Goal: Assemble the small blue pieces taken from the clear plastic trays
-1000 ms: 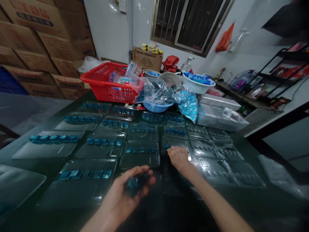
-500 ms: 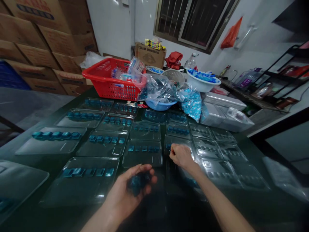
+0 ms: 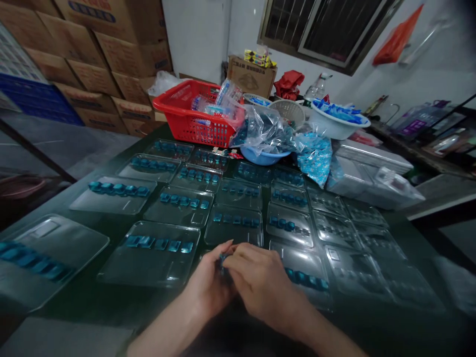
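Head view puts our two hands together low in the middle, over a dark counter (image 3: pixel 111 297) laid out with clear plastic trays. Our left hand (image 3: pixel 206 292) is cupped, its fingers curled shut around a small clump of blue pieces (image 3: pixel 222 258). Our right hand (image 3: pixel 262 285) lies over it from the right with its fingers bent in onto the same clump; whether they grip a piece we cannot tell.

Only a sliver of the clump shows between the fingertips, so we cannot tell its long axis or which way it points.

Just beyond the fingers sits a near tray (image 3: pixel 232 225) holding one row of blue pieces that runs left to right across it. Left of the fingers, a left tray (image 3: pixel 148 263) carries a like row, tilted a little down to the right. Right of the fingers, a right tray (image 3: pixel 297 253) has its row running down to the right, near our right wrist.

Well beyond the fingers stand a red basket (image 3: pixel 186 126) with clear packets in it, a blue bowl (image 3: pixel 260 157) under crumpled clear bags, and a white bowl (image 3: pixel 334 131) heaped with blue packets. Cardboard boxes (image 3: pixel 111 49) are stacked far off to the left.
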Motion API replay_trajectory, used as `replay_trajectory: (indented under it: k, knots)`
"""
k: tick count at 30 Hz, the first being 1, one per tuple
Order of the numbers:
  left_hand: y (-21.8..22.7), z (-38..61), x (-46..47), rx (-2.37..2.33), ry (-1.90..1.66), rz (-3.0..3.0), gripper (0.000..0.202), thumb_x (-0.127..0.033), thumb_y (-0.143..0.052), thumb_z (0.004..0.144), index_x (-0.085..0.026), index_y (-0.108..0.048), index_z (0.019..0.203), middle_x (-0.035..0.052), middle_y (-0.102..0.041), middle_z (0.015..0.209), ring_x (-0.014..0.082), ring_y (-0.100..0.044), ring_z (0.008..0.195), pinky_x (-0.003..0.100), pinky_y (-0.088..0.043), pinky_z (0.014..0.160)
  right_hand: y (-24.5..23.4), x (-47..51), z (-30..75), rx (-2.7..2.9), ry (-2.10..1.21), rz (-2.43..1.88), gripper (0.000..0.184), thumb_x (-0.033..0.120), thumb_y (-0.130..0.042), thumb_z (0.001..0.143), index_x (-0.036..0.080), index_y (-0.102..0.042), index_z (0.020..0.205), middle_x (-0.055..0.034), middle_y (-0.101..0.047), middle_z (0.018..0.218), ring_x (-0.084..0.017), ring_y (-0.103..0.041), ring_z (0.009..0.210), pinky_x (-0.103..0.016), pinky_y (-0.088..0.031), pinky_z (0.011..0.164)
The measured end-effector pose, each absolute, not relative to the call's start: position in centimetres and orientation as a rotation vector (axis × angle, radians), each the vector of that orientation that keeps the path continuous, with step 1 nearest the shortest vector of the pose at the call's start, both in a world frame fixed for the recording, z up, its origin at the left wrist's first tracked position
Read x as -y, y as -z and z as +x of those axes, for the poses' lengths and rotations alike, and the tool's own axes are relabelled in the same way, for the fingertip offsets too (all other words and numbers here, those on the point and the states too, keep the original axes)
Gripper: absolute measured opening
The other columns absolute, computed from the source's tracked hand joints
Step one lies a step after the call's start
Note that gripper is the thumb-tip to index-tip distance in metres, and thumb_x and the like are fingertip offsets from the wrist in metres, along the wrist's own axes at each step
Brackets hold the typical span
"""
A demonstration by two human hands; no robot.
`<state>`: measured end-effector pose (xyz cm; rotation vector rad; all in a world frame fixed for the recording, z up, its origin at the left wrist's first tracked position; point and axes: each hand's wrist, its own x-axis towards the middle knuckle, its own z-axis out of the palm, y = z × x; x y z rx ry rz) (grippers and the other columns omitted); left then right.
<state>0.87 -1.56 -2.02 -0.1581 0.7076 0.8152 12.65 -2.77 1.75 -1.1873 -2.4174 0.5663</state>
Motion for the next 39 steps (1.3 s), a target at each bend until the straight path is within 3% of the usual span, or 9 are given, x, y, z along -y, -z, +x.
replay_trajectory:
  k: [3, 6, 9, 14, 19, 25, 29, 35, 39]
  knots:
    - [2.3, 0.8, 1.7, -0.692, -0.856, -0.196, 0.011, -0.021, -0.053, 0.074, -0.013, -0.053, 0.067, 0.0003, -0.052, 0.059, 0.0117, -0.051, 0.055, 0.022, -0.043, 0.052, -2.0, 2.8, 13.3, 2.341, -0.661, -1.148, 0.028, 0.008, -0.038, 0.077, 0.021, -0.055, 0.095, -0.0018, -0.053, 0.089, -0.012, -0.048, 0.081, -0.024, -0.036, 0.068]
    - [2.5, 1.1, 1.8, -0.627, -0.867, -0.189, 0.011, -0.02, -0.052, 0.075, -0.01, -0.054, 0.069, 0.0031, -0.055, 0.064, 0.0132, -0.053, 0.06, 0.023, -0.044, 0.055, -1.6, 3.0, 13.9, 2.16, -0.664, -1.221, 0.01, 0.016, -0.046, 0.079, 0.017, -0.054, 0.073, -0.0015, -0.052, 0.079, -0.011, -0.048, 0.075, -0.023, -0.036, 0.067]
    - [2.7, 1.3, 1.8, -0.603, -0.852, -0.141, 0.017, -0.023, -0.051, 0.075, -0.007, -0.058, 0.079, 0.0082, -0.057, 0.072, 0.0182, -0.055, 0.07, 0.028, -0.045, 0.065, -0.7, 3.6, 14.2, 2.037, -0.574, -1.302, 0.021, 0.025, -0.053, 0.076, 0.016, -0.044, 0.059, -0.0008, -0.049, 0.067, -0.011, -0.047, 0.066, -0.024, -0.036, 0.061]
    - [2.8, 1.8, 1.8, -0.601, -0.815, -0.148, 0.027, -0.027, -0.052, 0.074, -0.005, -0.058, 0.09, 0.015, -0.057, 0.093, 0.0243, -0.054, 0.083, 0.034, -0.043, 0.076, 1.3, 5.1, 13.7, 2.025, -0.304, -1.33, 0.009, 0.025, -0.054, 0.074, 0.017, -0.053, 0.077, -0.0021, -0.053, 0.07, -0.014, -0.048, 0.066, -0.027, -0.037, 0.061]
    - [2.7, 2.5, 1.7, -0.578, -0.831, -0.15, 0.025, -0.025, -0.052, 0.074, -0.004, -0.059, 0.085, 0.0169, -0.056, 0.094, 0.0261, -0.052, 0.091, 0.032, -0.042, 0.081, 2.8, 5.6, 13.2, 2.013, -0.166, -1.344, 0.007, 0.018, -0.048, 0.077, 0.017, -0.054, 0.082, -0.0037, -0.055, 0.077, -0.017, -0.05, 0.074, -0.032, -0.039, 0.067]
    - [2.7, 2.9, 1.7, -0.615, -0.8, -0.166, 0.024, -0.027, -0.052, 0.074, -0.006, -0.059, 0.084, 0.0142, -0.057, 0.088, 0.0253, -0.055, 0.082, 0.036, -0.044, 0.075, 2.5, 5.8, 14.3, 1.76, -0.506, -1.286, 0.015, 0.013, -0.05, 0.076, 0.019, -0.052, 0.09, -0.0018, -0.054, 0.085, -0.012, -0.051, 0.077, -0.025, -0.042, 0.068]
    - [2.8, 3.2, 2.0, -0.608, -0.794, -0.093, 0.022, -0.028, -0.052, 0.075, -0.007, -0.06, 0.078, 0.0123, -0.057, 0.082, 0.0253, -0.055, 0.08, 0.037, -0.044, 0.071, 2.0, 5.7, 15.0, 1.639, -0.483, -1.293, 0.015, 0.013, -0.05, 0.075, 0.019, -0.052, 0.09, -0.0022, -0.052, 0.088, -0.012, -0.05, 0.079, -0.023, -0.043, 0.064]
    - [2.5, 3.6, 3.0, -0.697, -0.815, 0.173, 0.009, -0.021, -0.061, 0.07, -0.014, -0.061, 0.077, 0.0037, -0.058, 0.075, 0.0159, -0.055, 0.065, 0.028, -0.045, 0.056, 2.8, 5.6, 15.5, 1.671, -0.365, -1.299, 0.025, 0.01, -0.049, 0.076, 0.019, -0.051, 0.099, -0.0022, -0.053, 0.092, -0.011, -0.051, 0.084, -0.023, -0.044, 0.072]
    - [2.4, 3.6, 3.3, -0.768, -0.811, 0.407, 0.019, -0.022, -0.062, 0.069, -0.015, -0.061, 0.086, 0.0045, -0.059, 0.077, 0.0135, -0.053, 0.058, 0.021, -0.038, 0.043, 3.2, 5.8, 15.9, 1.705, -0.349, -1.36, 0.032, 0.011, -0.049, 0.076, 0.021, -0.048, 0.107, -0.0015, -0.055, 0.093, -0.011, -0.052, 0.08, -0.023, -0.045, 0.07]
